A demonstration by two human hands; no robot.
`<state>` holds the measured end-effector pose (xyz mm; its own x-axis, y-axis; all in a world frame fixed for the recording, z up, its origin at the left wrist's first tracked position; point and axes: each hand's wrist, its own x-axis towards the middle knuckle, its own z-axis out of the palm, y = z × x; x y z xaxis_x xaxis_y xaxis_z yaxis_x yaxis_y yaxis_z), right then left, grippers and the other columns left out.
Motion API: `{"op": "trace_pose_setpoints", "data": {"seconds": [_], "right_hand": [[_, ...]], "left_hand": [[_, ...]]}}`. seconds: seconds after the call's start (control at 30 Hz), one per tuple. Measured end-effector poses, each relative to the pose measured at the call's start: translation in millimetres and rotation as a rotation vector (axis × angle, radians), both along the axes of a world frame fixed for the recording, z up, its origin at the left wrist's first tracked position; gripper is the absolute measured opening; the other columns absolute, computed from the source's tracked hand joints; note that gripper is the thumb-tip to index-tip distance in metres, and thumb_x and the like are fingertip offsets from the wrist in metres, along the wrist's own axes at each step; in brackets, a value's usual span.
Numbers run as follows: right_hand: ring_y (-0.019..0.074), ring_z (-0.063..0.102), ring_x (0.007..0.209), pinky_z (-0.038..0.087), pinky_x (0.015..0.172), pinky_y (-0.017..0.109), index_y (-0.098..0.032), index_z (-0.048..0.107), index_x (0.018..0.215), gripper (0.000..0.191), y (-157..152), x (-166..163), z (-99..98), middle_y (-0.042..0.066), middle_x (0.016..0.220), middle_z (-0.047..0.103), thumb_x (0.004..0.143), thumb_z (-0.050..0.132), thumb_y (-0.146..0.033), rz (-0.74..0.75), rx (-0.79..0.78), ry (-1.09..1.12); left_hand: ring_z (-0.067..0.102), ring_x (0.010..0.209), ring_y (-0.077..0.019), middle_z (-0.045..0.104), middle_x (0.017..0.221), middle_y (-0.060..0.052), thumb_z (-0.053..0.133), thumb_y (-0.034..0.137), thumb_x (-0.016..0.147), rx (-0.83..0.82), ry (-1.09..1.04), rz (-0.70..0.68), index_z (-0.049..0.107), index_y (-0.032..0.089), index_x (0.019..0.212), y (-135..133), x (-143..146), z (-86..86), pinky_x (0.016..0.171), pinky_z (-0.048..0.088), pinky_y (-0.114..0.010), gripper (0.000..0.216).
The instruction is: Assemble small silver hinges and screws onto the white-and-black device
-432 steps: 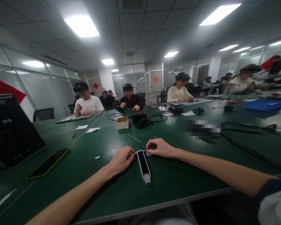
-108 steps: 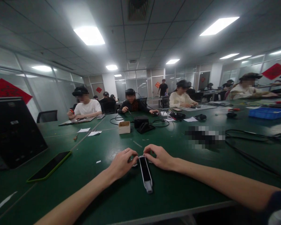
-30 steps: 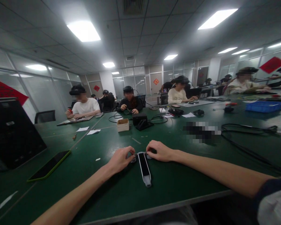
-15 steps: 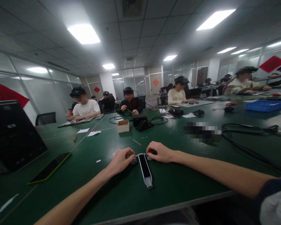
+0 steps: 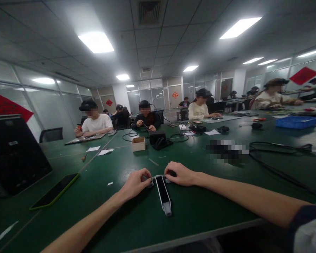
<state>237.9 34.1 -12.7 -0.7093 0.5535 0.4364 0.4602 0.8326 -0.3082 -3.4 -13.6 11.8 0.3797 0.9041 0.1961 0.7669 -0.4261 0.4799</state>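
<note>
A slim device (image 5: 163,195) with a white frame, a black top and a grey near end lies lengthwise on the green table. Small grey parts stick out on both sides of its far end. At the left one, my left hand (image 5: 137,183) is closed, thumb and fingertips pinching the small grey part (image 5: 151,183). Opposite it, my right hand (image 5: 181,174) curls over the right side with its fingertips closed on the other small grey part (image 5: 168,181). The fingers partly hide both parts, and their exact kind is unclear.
A phone with a green edge (image 5: 55,192) and a black computer case (image 5: 15,154) are at the left. Beyond my hands stand a small open box (image 5: 138,144) and a black device (image 5: 158,138). Cables (image 5: 279,165) and a blue tray (image 5: 296,122) lie right. Several people sit farther off.
The view has shifted slightly. Both hands stay at the device's far end, their fingers moved only a little. The device lies in nearly the same place.
</note>
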Motion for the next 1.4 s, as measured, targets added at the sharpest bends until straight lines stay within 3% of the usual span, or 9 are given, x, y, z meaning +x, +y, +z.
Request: {"op": "trace_pose_setpoints", "data": {"seconds": [0.57,0.8,1.4], "right_hand": [[0.0143,0.054,0.077,0.045,0.070,0.027,-0.016,0.061,0.088,0.012,-2.1,0.0,0.9,0.004,0.087,0.061,0.085,0.054,-0.025,-0.015,-0.051,-0.014],[0.0144,0.054,0.077,0.045,0.069,0.027,-0.016,0.061,0.089,0.013,-3.4,0.1,3.4,0.004,0.088,0.061,0.086,0.053,-0.026,-0.010,-0.062,-0.023],[0.0145,0.054,0.078,0.045,0.071,0.027,-0.016,0.062,0.088,0.013,-2.9,-0.4,2.9,0.004,0.087,0.061,0.086,0.053,-0.025,-0.017,-0.041,-0.026]], "left_hand": [[0.055,0.067,-0.0140,0.064,0.079,0.001,0.056,0.033,0.078,0.001,-0.004,0.047,0.064,0.018,0.088,-0.9,-1.5,1.5,0.059,0.039,-0.023,0.020],[0.057,0.069,-0.0143,0.068,0.085,0.000,0.054,0.036,0.082,-0.018,-0.046,-0.021,0.064,0.018,0.091,-1.0,-1.1,1.9,0.062,0.043,-0.024,0.023],[0.056,0.068,-0.0162,0.066,0.078,-0.001,0.056,0.037,0.076,-0.033,-0.018,0.063,0.067,0.018,0.087,-6.3,2.5,8.5,0.059,0.041,-0.025,0.025]]}}
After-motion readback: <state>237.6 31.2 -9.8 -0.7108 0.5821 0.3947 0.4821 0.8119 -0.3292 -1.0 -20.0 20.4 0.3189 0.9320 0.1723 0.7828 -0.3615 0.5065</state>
